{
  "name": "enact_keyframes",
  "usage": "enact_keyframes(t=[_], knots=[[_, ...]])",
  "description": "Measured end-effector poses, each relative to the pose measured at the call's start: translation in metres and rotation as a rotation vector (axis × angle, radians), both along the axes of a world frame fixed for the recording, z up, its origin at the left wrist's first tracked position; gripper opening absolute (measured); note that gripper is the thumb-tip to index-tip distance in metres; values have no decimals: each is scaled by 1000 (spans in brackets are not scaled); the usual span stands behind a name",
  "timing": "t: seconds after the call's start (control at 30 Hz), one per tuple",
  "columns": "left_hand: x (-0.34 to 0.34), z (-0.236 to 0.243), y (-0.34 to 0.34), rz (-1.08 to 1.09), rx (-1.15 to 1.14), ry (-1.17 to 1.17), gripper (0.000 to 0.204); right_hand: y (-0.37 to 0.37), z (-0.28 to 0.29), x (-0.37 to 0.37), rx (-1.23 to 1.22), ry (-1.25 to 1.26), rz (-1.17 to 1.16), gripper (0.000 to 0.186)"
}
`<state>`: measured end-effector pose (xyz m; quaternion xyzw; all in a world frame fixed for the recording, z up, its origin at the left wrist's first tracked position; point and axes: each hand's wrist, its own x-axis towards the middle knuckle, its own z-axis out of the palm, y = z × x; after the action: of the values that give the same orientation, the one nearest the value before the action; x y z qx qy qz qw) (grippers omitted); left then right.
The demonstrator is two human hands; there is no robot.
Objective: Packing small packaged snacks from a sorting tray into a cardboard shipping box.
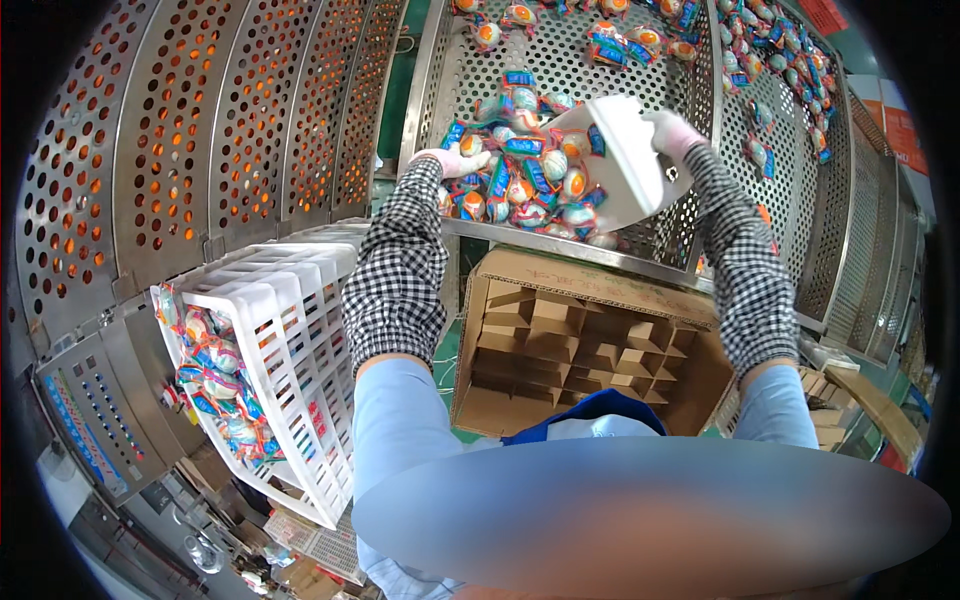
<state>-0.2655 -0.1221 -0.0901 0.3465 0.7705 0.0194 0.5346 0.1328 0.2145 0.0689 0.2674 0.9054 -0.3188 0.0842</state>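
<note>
My right hand [672,133], in a pale glove, is closed on a white plastic scoop [630,165], which is tilted on the perforated metal tray. Against the scoop's left side lies a heap of packaged eggs [530,170] in clear wrappers with blue and orange print. My left hand [455,160], also gloved, rests at the heap's left edge. Its fingers are stretched over the packets and partly hidden among them. Black-and-white checked sleeve covers are on both forearms.
Below the metal tray [480,231] stands a cardboard box [470,375] with cardboard dividers. To the left, a white plastic crate [300,330] holds more packets. Perforated metal panels [170,130] rise behind it. Further packets [790,60] lie on a second perforated tray at right.
</note>
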Motion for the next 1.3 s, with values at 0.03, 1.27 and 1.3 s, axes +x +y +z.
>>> enact_keyframes(t=[0.03, 1.27, 1.3], knots=[[84, -17, 49, -87, -2, -112, 97, -5, -26, 41, 3, -168, -129, 45], [252, 85, 96, 1052, 263, -273, 76, -120, -78, 93, -1034, 299, -1273, 50], [265, 91, 107, 979, 416, 129, 82, -131, -86, 95, -981, 351, -1249, 48]])
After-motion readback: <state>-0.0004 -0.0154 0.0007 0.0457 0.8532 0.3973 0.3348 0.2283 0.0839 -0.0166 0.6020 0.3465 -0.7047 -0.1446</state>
